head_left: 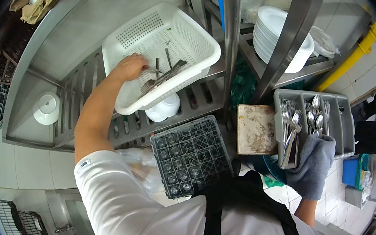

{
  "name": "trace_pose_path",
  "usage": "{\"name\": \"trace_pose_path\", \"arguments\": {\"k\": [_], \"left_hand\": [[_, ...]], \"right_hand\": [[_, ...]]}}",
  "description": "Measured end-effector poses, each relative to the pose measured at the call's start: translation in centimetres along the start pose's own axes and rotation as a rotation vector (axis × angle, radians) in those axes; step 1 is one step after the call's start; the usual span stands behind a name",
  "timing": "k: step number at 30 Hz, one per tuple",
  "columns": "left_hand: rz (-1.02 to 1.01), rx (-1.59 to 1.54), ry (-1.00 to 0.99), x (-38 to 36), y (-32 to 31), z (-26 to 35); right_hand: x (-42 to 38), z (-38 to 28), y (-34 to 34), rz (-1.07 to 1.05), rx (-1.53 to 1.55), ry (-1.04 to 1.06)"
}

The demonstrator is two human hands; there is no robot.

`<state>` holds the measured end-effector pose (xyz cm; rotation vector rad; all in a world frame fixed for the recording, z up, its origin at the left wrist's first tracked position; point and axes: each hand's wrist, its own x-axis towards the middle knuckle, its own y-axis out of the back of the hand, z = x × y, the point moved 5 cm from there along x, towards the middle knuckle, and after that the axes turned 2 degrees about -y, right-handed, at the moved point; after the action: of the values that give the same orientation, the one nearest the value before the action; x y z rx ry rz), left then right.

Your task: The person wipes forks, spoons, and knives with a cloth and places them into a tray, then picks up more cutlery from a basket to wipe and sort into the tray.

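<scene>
My left hand (130, 68) reaches into a white perforated plastic basket (206, 52). Its fingers are curled closed around the end of a piece of cutlery (150, 70), whose kind I cannot make out. More loose cutlery (165, 77) lies along the basket's near side. At the right, a grey cloth (316, 163) wraps my right hand, so the fingers are hidden; only the wrist (306, 210) shows below. The cloth rests against the front of a grey cutlery tray (347, 143), where forks (292, 126) and spoons (316, 114) sit in separate compartments.
Below the basket stands a rack of glasses (175, 165). A white bowl (164, 109) sits on the slatted metal shelf (201, 92) under the basket. Stacked white plates (271, 33) stand behind a metal post (232, 33). A worn board (255, 128) adjoins the cutlery tray.
</scene>
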<state>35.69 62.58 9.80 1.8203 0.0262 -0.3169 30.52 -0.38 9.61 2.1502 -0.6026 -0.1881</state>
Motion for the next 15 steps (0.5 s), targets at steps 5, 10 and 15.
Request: {"name": "trace_pose_path", "arguments": {"k": [5,10,15], "left_hand": [[0.183,-0.272,0.276,-0.5,2.2,-1.8],[0.171,-0.371,0.358,1.0,0.9,-3.9],[-0.064,-0.324,0.29,2.5,0.2,-0.8]], "right_hand": [[-0.5,-0.1,0.0,-0.072,-0.06,0.047],[-0.7,0.1,0.1,0.005,-0.031,0.187],[-1.3,-1.4,0.8,-0.011,0.004,0.039]]}}
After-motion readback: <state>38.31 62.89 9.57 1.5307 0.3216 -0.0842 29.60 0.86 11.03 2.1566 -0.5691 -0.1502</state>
